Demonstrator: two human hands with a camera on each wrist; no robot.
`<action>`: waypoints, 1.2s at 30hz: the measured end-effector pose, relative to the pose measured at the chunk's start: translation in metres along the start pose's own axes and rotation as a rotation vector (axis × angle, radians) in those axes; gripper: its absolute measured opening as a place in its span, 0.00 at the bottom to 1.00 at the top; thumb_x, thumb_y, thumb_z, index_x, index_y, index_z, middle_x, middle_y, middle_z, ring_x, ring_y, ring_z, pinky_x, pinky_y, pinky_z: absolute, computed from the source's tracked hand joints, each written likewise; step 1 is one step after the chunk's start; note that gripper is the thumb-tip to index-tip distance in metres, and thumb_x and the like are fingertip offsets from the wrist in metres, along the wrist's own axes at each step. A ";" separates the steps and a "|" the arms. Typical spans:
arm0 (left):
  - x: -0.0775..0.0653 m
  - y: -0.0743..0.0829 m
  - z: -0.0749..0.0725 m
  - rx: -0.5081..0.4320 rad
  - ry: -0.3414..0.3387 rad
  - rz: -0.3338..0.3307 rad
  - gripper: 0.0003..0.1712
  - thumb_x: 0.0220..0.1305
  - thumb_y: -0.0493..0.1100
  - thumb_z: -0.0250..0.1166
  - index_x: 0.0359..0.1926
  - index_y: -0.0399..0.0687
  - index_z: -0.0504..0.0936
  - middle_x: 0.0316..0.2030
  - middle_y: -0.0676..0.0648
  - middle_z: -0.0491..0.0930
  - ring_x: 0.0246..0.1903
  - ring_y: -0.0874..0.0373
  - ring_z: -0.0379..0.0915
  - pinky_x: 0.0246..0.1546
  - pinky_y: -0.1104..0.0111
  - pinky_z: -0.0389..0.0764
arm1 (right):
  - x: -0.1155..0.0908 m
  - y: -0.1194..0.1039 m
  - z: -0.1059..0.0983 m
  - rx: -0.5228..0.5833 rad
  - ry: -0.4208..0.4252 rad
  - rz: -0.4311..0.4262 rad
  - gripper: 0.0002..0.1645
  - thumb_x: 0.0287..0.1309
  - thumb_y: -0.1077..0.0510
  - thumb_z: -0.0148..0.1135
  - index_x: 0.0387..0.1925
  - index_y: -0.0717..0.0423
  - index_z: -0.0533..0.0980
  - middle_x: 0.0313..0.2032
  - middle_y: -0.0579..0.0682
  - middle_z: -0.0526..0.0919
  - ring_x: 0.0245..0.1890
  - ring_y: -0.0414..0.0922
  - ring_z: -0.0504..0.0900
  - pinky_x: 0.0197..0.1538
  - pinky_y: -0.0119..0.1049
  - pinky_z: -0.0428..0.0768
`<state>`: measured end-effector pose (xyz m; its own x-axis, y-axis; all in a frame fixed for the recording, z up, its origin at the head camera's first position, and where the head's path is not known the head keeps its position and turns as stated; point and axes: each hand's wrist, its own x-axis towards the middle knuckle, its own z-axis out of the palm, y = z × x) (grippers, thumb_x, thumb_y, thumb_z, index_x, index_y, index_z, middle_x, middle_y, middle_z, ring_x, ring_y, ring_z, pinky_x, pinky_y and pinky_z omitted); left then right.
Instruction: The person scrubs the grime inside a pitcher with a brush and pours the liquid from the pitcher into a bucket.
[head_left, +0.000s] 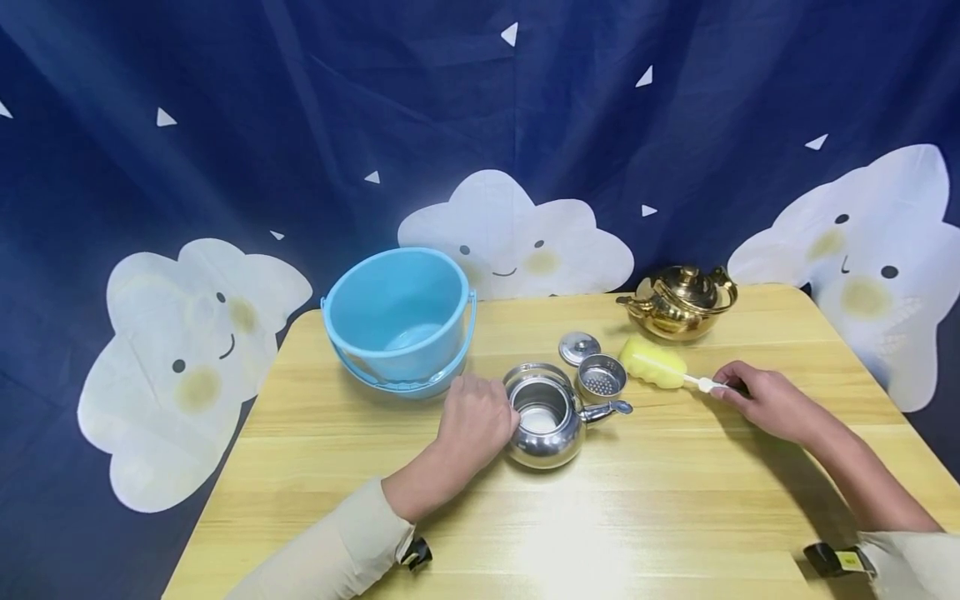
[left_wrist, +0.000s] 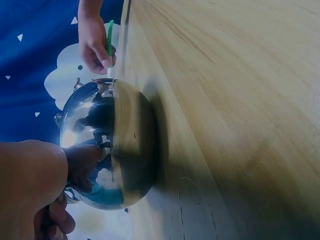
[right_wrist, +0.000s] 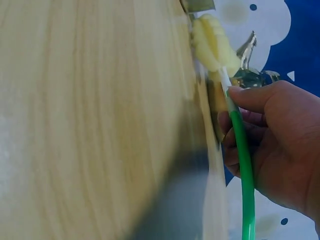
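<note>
A shiny steel teapot (head_left: 547, 448) stands upright on the table with its top uncovered. My left hand (head_left: 477, 417) grips its handle, fingers curled round it in the left wrist view. The spout points right. Beside the pot lie its small round lid (head_left: 579, 347) and a perforated strainer cup (head_left: 602, 379). At the right, my right hand (head_left: 772, 404) pinches a sponge bottle brush (right_wrist: 212, 42) by its white and green handle, thumb along the shaft. The yellow sponge head is just right of the strainer; whether it touches the table I cannot tell.
A light blue bucket (head_left: 397, 350) with its handle hanging down in front stands at the back left. Toward the back right sits a gold-coloured teapot (head_left: 678, 317) with its lid on. The wooden table (head_left: 450, 542) ends at a dark blue cloud-patterned curtain (head_left: 480, 100).
</note>
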<state>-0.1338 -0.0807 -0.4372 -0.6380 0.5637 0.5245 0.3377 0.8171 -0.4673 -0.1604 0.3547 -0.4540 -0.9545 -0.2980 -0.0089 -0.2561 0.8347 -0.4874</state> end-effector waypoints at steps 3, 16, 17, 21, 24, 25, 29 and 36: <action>0.000 0.000 0.000 0.001 0.006 0.000 0.20 0.57 0.52 0.62 0.15 0.56 0.64 0.13 0.55 0.58 0.21 0.57 0.42 0.23 0.67 0.49 | -0.001 0.001 0.001 0.003 -0.015 0.008 0.13 0.74 0.56 0.59 0.47 0.64 0.77 0.32 0.46 0.81 0.27 0.31 0.70 0.31 0.31 0.71; 0.001 0.000 0.000 -0.008 0.007 -0.004 0.21 0.57 0.53 0.63 0.15 0.56 0.64 0.13 0.55 0.59 0.21 0.57 0.42 0.23 0.67 0.50 | 0.003 0.003 0.005 -0.109 0.020 -0.022 0.09 0.69 0.55 0.66 0.40 0.58 0.81 0.27 0.41 0.79 0.25 0.32 0.67 0.30 0.31 0.68; 0.000 0.000 -0.001 -0.006 0.005 -0.004 0.21 0.58 0.53 0.63 0.15 0.56 0.64 0.13 0.55 0.60 0.21 0.57 0.42 0.23 0.67 0.50 | 0.003 0.003 0.005 -0.117 0.020 -0.025 0.08 0.68 0.55 0.67 0.40 0.58 0.82 0.27 0.41 0.79 0.25 0.32 0.67 0.30 0.31 0.68; 0.000 0.000 0.000 -0.005 -0.003 -0.004 0.20 0.58 0.52 0.62 0.15 0.56 0.64 0.13 0.55 0.60 0.21 0.57 0.43 0.23 0.67 0.49 | 0.004 0.003 0.006 -0.135 0.029 -0.027 0.08 0.67 0.56 0.68 0.40 0.58 0.82 0.29 0.42 0.81 0.27 0.33 0.68 0.31 0.32 0.69; 0.000 0.001 0.000 -0.002 -0.009 -0.005 0.20 0.58 0.52 0.62 0.15 0.56 0.64 0.13 0.55 0.60 0.20 0.57 0.45 0.23 0.67 0.49 | 0.005 0.003 0.006 -0.136 0.027 -0.021 0.09 0.67 0.56 0.68 0.40 0.59 0.83 0.30 0.44 0.82 0.28 0.35 0.70 0.31 0.33 0.70; 0.000 0.001 0.000 -0.001 -0.012 -0.006 0.20 0.58 0.52 0.62 0.15 0.56 0.64 0.13 0.55 0.61 0.20 0.57 0.45 0.23 0.67 0.48 | 0.005 0.003 0.006 -0.137 0.026 -0.020 0.09 0.67 0.56 0.68 0.40 0.60 0.83 0.30 0.44 0.82 0.28 0.35 0.70 0.31 0.33 0.71; 0.001 0.001 -0.001 -0.002 -0.020 -0.010 0.20 0.58 0.52 0.62 0.15 0.55 0.65 0.13 0.55 0.62 0.20 0.57 0.45 0.24 0.67 0.46 | 0.005 0.003 0.006 -0.148 0.051 -0.042 0.09 0.64 0.58 0.70 0.40 0.61 0.83 0.30 0.45 0.82 0.29 0.35 0.71 0.31 0.33 0.72; 0.000 0.001 -0.001 -0.006 -0.047 -0.005 0.21 0.60 0.53 0.62 0.16 0.55 0.65 0.13 0.55 0.61 0.19 0.58 0.48 0.25 0.67 0.46 | 0.005 -0.004 0.008 -0.236 0.215 -0.197 0.12 0.52 0.64 0.77 0.37 0.64 0.82 0.30 0.53 0.83 0.30 0.46 0.80 0.35 0.46 0.82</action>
<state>-0.1330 -0.0797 -0.4365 -0.6711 0.5538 0.4928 0.3385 0.8203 -0.4610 -0.1631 0.3457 -0.4589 -0.8873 -0.3808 0.2604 -0.4424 0.8623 -0.2465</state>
